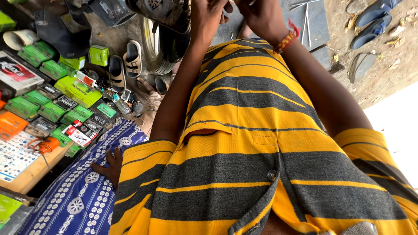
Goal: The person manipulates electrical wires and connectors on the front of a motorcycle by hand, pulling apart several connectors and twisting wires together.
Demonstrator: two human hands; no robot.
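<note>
Head view: your two hands meet at the top edge of the picture, straight out past the hem of your yellow-and-grey striped shirt (244, 130). Take that shirt as the landmark for everything else.

Your left hand (208, 15) is beyond the shirt's hem, a little to the left, pressed against a dark machine housing (161, 13) that hangs just left of it. The fingers are cut off by the frame, so you cannot tell whether they grip the housing or only rest on it.

Your right hand (257, 13), with a red-and-orange wrist thread (288, 38), is beyond the hem near the shirt's midline, touching the left hand. Its fingers curl inward, but what they close on is out of view.

The housing lies left of both hands, so your left hand is the nearer one. Its long axis cannot be read; too much is cropped.

Left of the shirt, a worktop (32, 172) carries green boxes (52, 69). Between it and the shirt, a pair of sandals (124, 65) lies on the ground. Another person's hand (111, 167) rests on blue patterned cloth (82, 191) at the shirt's lower left.
</note>
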